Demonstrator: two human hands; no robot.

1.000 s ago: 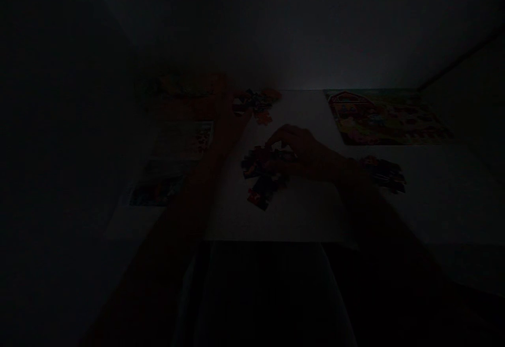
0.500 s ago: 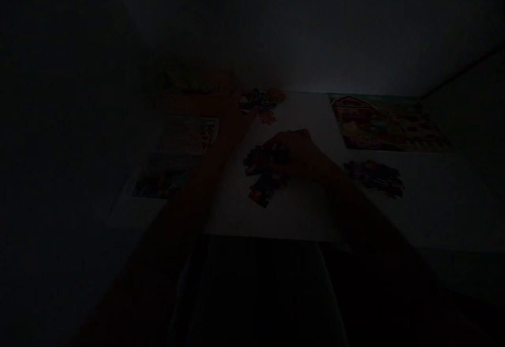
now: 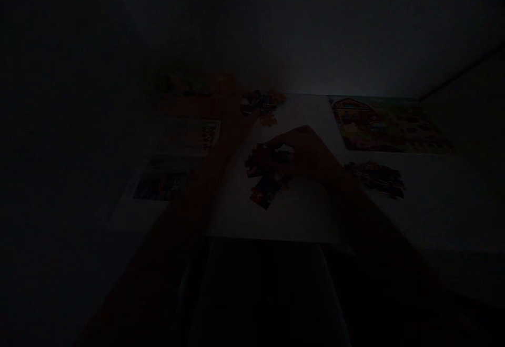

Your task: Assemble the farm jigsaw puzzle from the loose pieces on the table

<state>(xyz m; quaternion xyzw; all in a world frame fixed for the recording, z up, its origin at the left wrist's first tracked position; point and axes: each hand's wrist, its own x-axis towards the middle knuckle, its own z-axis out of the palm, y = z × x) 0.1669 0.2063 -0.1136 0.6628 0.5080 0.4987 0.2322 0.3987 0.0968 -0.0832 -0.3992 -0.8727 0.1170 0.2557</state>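
Observation:
The picture is very dark. My right hand (image 3: 305,152) curves over a cluster of joined jigsaw puzzle pieces (image 3: 265,191) on the white table. Its thumb and forefinger close on a puzzle piece (image 3: 257,156) at the upper part of this cluster, with a strip of table showing inside their curve. Farther back, my left hand (image 3: 239,118) rests beside a loose heap of puzzle pieces (image 3: 258,100). Its thumb stretches out toward an orange piece (image 3: 269,120); the other fingers are hard to make out in the gloom.
A colourful farm picture (image 3: 389,126) lies at the back right, with another pile of puzzle pieces (image 3: 376,178) in front of it. On the left are printed picture sheets (image 3: 160,185), partly behind my left forearm. A pale wall (image 3: 327,36) borders the table's far side.
My right thumb and forefinger have arched apart in the middle, baring more white table between them. The left hand stays almost where it was. The view has shifted very slightly.

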